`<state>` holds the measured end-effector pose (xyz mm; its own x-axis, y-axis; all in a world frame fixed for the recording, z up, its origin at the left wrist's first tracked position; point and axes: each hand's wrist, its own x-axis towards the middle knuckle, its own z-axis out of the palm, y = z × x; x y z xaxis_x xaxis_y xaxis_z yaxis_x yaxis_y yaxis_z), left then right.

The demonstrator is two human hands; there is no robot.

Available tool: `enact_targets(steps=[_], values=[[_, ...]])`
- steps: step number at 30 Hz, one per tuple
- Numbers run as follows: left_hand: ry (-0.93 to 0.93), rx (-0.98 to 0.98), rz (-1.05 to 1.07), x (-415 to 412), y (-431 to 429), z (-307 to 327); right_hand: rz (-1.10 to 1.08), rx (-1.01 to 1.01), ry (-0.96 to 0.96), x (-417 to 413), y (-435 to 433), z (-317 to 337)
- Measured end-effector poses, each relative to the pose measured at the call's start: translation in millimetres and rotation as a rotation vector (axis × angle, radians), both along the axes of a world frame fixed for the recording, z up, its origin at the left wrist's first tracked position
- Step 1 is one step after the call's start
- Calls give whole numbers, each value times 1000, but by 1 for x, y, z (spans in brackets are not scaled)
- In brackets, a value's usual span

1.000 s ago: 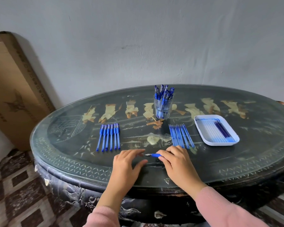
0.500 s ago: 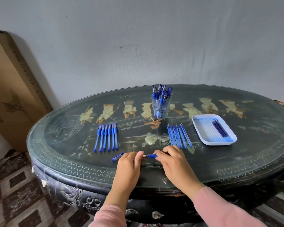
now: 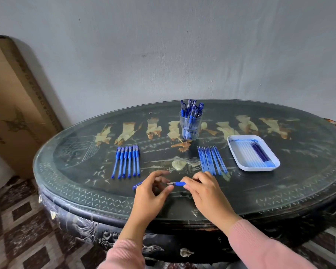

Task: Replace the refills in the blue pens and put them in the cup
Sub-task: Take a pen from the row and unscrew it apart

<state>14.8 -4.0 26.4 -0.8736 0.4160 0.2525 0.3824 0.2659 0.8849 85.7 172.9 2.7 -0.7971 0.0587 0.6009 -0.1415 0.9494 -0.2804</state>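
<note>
A blue pen point(image 3: 179, 183) lies level just above the near table edge, its bare tip pointing left. My right hand point(image 3: 206, 193) pinches its grip end. My left hand point(image 3: 150, 195) is curled beside the tip, and a blue pen cap point(image 3: 137, 185) sticks out from its left side, held in the fingers. Several capped blue pens point(image 3: 126, 162) lie in a row at the left. Several loose refills point(image 3: 211, 160) lie in a row right of centre. The clear cup point(image 3: 190, 126) at the back holds several blue pens.
A white tray point(image 3: 239, 162) with several refills sits to the right of the refill row. The oval dark table point(image 3: 76, 193) has a glass top and stands against a grey wall. A cardboard box point(image 3: 12, 105) leans at the left.
My left hand has pulled the cap off the pen toward the left, baring the tip. My right hand has kept its hold on the pen.
</note>
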Motion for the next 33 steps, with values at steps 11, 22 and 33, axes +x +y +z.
enact_targets(steps=[11, 22, 33], values=[[17, -117, 111, 1, 5, 1, -8, -14, 3, 0, 0, -1], [55, -176, 61, -4, 4, -5, 1, -1, 11, 0, -1, -2], [57, -102, 208, -1, 6, -3, -24, -20, -1, 1, -2, -2]])
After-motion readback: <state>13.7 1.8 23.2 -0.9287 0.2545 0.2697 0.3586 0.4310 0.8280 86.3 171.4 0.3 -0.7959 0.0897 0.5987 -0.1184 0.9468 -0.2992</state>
